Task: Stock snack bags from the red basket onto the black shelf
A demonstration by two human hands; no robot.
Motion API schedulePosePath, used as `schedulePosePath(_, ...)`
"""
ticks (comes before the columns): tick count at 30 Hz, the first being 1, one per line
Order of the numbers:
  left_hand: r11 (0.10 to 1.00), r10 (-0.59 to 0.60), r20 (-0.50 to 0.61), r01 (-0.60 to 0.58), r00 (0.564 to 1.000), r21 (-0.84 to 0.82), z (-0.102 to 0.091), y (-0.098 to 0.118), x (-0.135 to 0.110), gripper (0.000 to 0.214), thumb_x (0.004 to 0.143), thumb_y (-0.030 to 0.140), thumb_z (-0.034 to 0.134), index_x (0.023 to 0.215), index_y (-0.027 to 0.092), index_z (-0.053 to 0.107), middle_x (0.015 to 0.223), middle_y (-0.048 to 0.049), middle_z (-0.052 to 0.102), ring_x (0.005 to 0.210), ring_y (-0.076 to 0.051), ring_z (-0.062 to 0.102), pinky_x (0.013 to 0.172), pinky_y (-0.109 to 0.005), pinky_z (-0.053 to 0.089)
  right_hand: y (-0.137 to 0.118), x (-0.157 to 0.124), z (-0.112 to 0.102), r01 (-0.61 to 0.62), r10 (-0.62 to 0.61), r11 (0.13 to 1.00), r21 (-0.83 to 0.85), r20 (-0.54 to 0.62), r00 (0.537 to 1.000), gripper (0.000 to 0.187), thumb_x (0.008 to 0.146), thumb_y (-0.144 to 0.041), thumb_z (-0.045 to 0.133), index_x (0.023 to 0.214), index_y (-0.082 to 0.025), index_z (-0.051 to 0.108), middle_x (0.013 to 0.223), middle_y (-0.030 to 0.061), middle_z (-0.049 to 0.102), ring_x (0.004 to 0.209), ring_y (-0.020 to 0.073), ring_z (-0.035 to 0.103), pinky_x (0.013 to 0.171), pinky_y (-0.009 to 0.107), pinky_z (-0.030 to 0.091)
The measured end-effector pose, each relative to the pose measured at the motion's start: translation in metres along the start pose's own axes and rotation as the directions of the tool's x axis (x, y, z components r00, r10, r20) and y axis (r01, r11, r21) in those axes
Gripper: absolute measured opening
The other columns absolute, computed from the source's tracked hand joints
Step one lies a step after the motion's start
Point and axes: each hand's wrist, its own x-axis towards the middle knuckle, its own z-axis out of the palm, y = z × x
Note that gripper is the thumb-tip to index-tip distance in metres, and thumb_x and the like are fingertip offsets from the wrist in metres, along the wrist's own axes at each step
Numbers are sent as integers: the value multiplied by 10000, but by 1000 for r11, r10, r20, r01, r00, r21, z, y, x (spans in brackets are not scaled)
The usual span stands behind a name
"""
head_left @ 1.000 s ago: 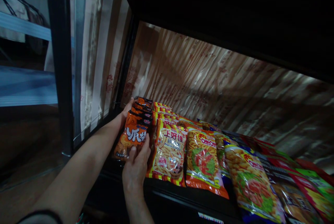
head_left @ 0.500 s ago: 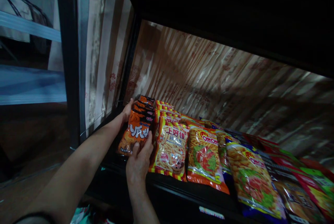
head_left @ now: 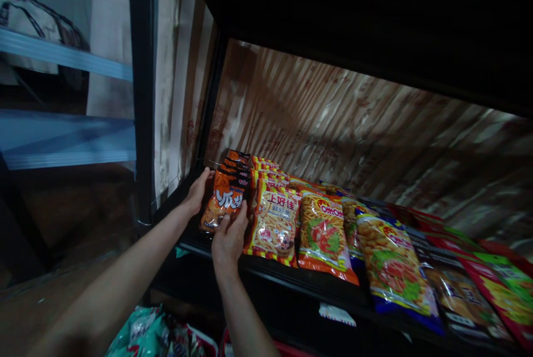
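The glossy orange bag (head_left: 222, 204), at the left end of the shelf (head_left: 291, 282), is pinched at its 6 o'clock edge by the right hand (head_left: 229, 237). The left hand (head_left: 195, 193) is laid open against its 9 o'clock side. At 3 o'clock it is crowded by a crinkly yellow-striped bag (head_left: 275, 224).

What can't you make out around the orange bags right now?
Head view only.
Rear orange bags: count unclear, front orange bag hides them.
Right hand: grip or mere touch, palm side hidden.
Shelf tag: too small to read.
Packets below: cut by bottom edge.
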Motion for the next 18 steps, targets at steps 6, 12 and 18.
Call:
schedulePosePath(6,999,19,203,-10,979,-45,10,3,-38,438,773,466,601,1114,191,603,1083,-72,681,978,-242,639,852,-353,495,-5,-2,-3,-23,24,999,-29,28,999,580,879,-349,290,1400,-96,271,1358,215,405,1236,316,417,983,475,344)
schedulePosePath(12,965,74,166,-113,983,238,-1,-7,-49,588,711,412,688,1244,238,510,1200,-51,625,1086,-247,587,931,-341,455,5,-3,0,78,-77,996,-44,24,997,564,914,-374,249,1405,-97,253,1389,203,382,1285,286,369,1025,464,322)
schedulePosePath(18,874,150,261,-252,954,416,-9,-8,-54,591,764,463,610,1275,196,477,1217,-66,609,1107,-241,570,960,-355,436,1,-8,-6,314,-320,943,-114,-36,947,531,937,-343,240,1405,-93,237,1440,204,311,1363,254,243,1060,483,290)
